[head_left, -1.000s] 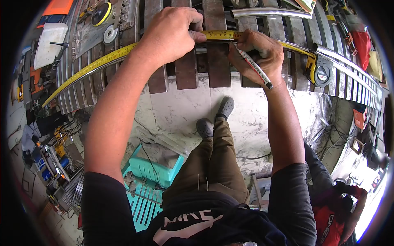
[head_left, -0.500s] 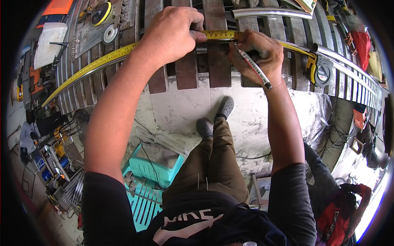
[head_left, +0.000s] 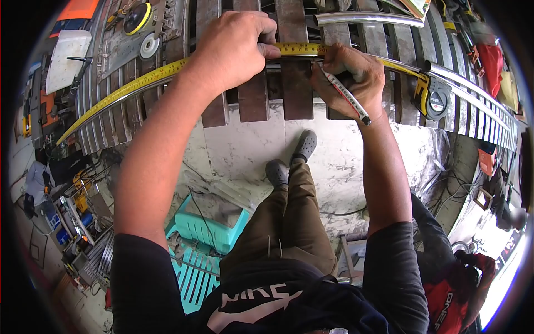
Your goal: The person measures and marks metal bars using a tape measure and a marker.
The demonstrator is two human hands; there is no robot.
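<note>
A yellow tape measure blade (head_left: 297, 49) stretches along a thin shiny metal tube (head_left: 133, 89) across the slatted metal bench (head_left: 295, 89). My left hand (head_left: 236, 47) pinches the blade and tube with thumb and fingers. To its right, my right hand (head_left: 351, 78) holds a white and red marker (head_left: 347, 96), its tip pointing up towards the blade, while the fingers rest against the tape and tube. The tape's black and yellow case (head_left: 436, 99) hangs at the bench's front edge, right of my right hand.
Another metal tube (head_left: 367, 19) lies behind my right hand. A grinding disc (head_left: 149, 45) and a yellow-rimmed pad (head_left: 137, 19) lie at the back left. Below are a turquoise plastic stool (head_left: 211, 225) and my feet. A person in red and black (head_left: 450, 300) is at the lower right.
The marker tip has moved slightly down, away from the tape, as my right hand shifted a little. My left hand stays nearly still. The person at the lower right has shifted.
</note>
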